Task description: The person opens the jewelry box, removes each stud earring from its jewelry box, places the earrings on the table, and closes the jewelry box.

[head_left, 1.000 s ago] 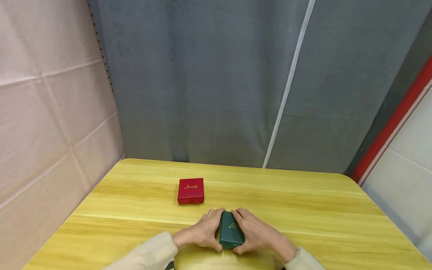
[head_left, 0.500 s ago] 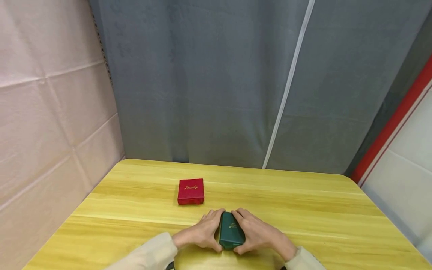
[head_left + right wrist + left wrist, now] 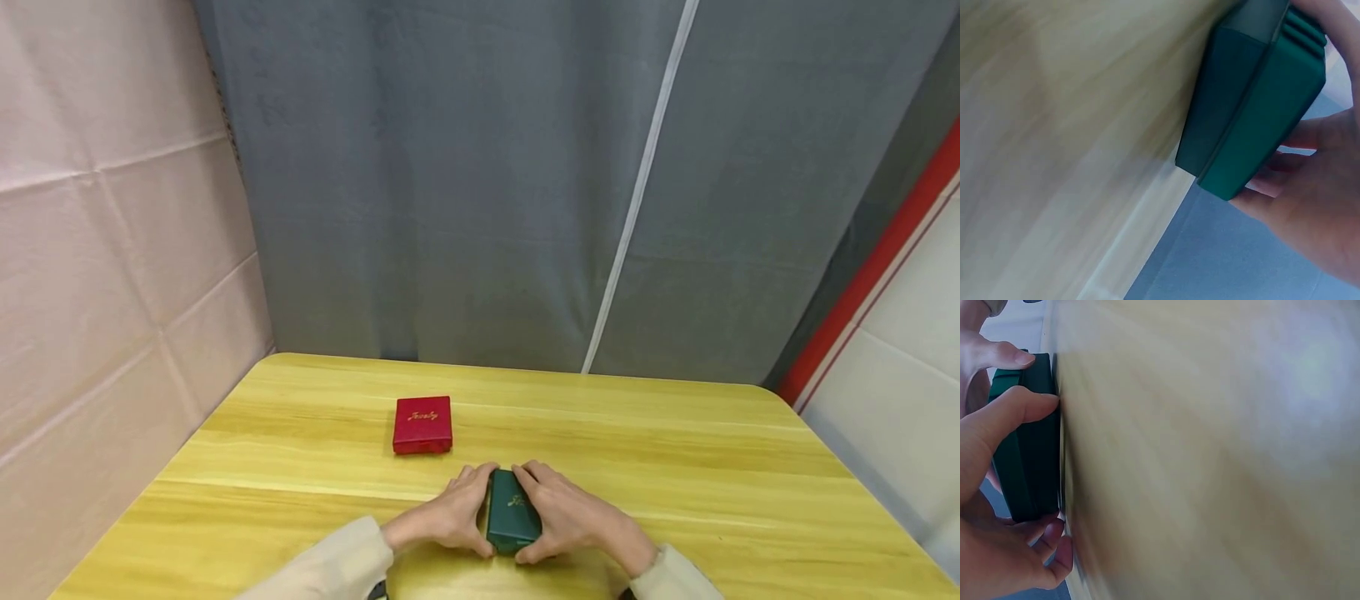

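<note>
A dark green jewelry box [image 3: 511,521] with gold lettering on its lid rests on the table near the front, a hand at either side. My left hand [image 3: 452,512] grips its left side, thumb at the near end and fingers at the far end. From the right, my right hand [image 3: 566,515] holds it the same way and covers part of the lettering. In the left wrist view the lid of the green box [image 3: 1029,456] is down. The right wrist view shows a seam running along the side of the box [image 3: 1241,106].
Behind the hands, left of centre, a red jewelry box [image 3: 422,427] with gold lettering lies closed on the yellow wood-grain table [image 3: 675,467]. A grey curtain [image 3: 465,183] hangs past the far edge. A pink cloth wall [image 3: 112,233] stands on the left.
</note>
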The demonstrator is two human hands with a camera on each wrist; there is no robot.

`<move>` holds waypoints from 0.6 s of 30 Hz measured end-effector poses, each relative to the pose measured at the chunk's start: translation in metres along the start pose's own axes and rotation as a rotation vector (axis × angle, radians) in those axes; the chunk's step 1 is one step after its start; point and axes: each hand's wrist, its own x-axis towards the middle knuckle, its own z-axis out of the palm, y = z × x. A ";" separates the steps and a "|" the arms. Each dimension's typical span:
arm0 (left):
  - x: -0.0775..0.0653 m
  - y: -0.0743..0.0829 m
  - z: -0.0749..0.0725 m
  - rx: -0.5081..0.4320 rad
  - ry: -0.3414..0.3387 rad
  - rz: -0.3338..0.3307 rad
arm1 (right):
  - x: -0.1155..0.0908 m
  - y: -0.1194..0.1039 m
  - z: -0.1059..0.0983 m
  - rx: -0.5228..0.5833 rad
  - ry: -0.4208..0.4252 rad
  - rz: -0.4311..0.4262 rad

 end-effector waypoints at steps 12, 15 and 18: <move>0.003 -0.001 0.001 -0.001 0.005 0.015 | 0.008 -0.001 0.000 -0.012 -0.011 -0.013; 0.003 -0.001 0.001 -0.015 -0.002 0.011 | 0.008 -0.001 0.000 0.002 -0.005 -0.014; 0.002 -0.001 0.001 -0.029 -0.009 0.005 | 0.007 0.000 0.002 0.015 0.012 -0.025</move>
